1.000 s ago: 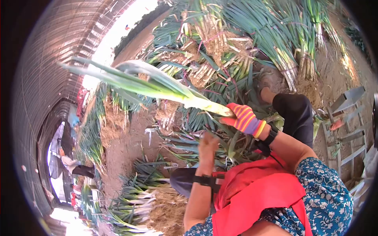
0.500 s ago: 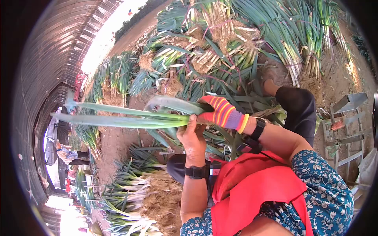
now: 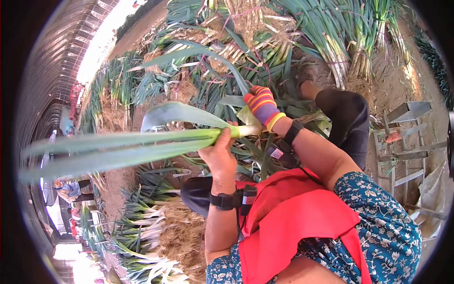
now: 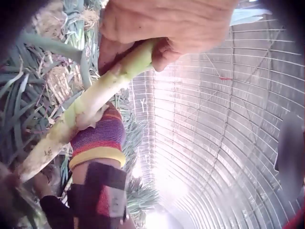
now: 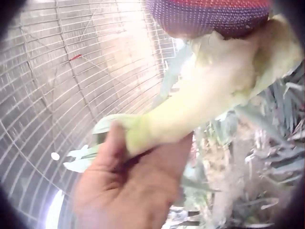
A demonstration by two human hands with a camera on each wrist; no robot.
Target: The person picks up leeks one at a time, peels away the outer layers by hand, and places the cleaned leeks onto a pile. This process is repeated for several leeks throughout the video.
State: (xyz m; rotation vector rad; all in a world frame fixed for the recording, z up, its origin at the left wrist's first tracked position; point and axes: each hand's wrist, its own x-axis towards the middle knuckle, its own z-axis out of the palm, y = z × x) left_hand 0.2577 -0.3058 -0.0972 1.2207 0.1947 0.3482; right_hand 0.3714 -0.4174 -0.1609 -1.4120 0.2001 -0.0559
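My bare left hand (image 3: pixel 219 156) grips a leek (image 3: pixel 189 138) where its pale stalk turns green. The long leaves stretch out to the left, blurred. In the left wrist view, the stalk (image 4: pixel 90 100) slants down from under the left fingers. My right hand (image 3: pixel 261 105), in a striped knitted glove, is beside the stalk's pale end and holds a long loose leaf (image 3: pixel 231 71) that trails up and left. A torn pale sheath hangs near the glove. In the right wrist view, the bared white stalk (image 5: pixel 190 105) runs between the glove (image 5: pixel 209 16) and the left hand (image 5: pixel 133 186).
Tied leek bundles (image 3: pixel 338 61) cover the ground ahead. Several rooty leeks (image 3: pixel 161 232) lie at my left. Stripped leaves lie about my legs. A metal frame (image 3: pixel 402 156) stands at right. Another person (image 3: pixel 71 189) is far off at left, under a curved roof (image 3: pixel 71 52).
The left hand took hold of the leek, which the right hand held alone at first. The glove then moved up and right from the stalk, drawing a leaf away and baring whiter stalk.
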